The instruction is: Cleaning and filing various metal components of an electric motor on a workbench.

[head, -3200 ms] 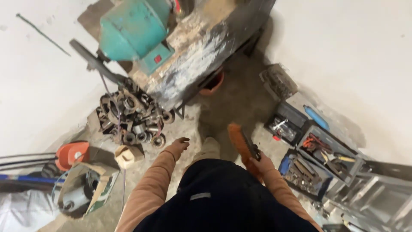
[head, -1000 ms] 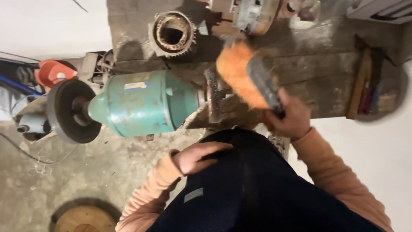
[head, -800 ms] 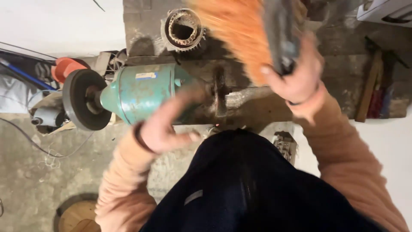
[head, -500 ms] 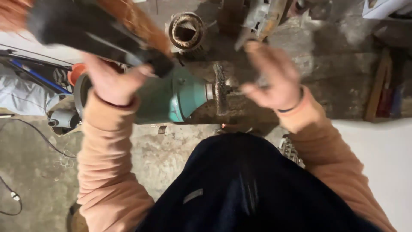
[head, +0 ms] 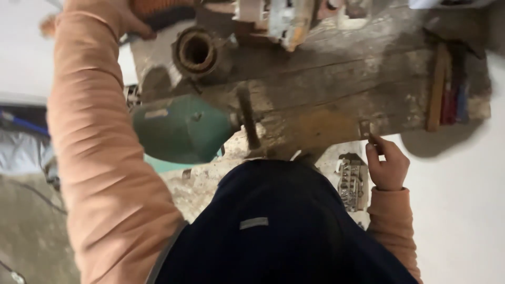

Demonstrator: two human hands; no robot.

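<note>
Dusty grey concrete floor (head: 31, 231) fills the lower left of the view, with pale sheeting and a blue cable lying at its far left edge. Above it the person's left arm, in a peach sleeve (head: 100, 158), reaches up and away to the top of the frame. The left hand (head: 123, 16) is partly cut off by the upper edge; its fingers are wrapped around an orange brush (head: 158, 10) with a dark part, held over the back left corner of the table. Just right of that hand a rusty round motor winding (head: 195, 51), a ring with a dark hollow middle, lies on the table top. Below it a green grinder motor (head: 181, 129) sits at the near left edge, its shaft pointing right toward a dark upright rod (head: 247, 123). The table (head: 336, 84) itself is old scarred wood, stained and powdered with pale dust, and a greyish machine part (head: 284, 18) lies at its far edge, blurred. At the near right edge the right hand (head: 386, 165) is loosely curled, its fingertips pinching or touching a small metal bracket (head: 364, 129) on the table's front; whether it grips it firmly cannot be told. Between that hand and the person's dark clothing (head: 273, 226), a small metal piece (head: 350, 181) lies on the floor. Further right, wooden sticks and coloured tools (head: 447, 89) rest on the table end, beside a white wall (head: 468, 210).
</note>
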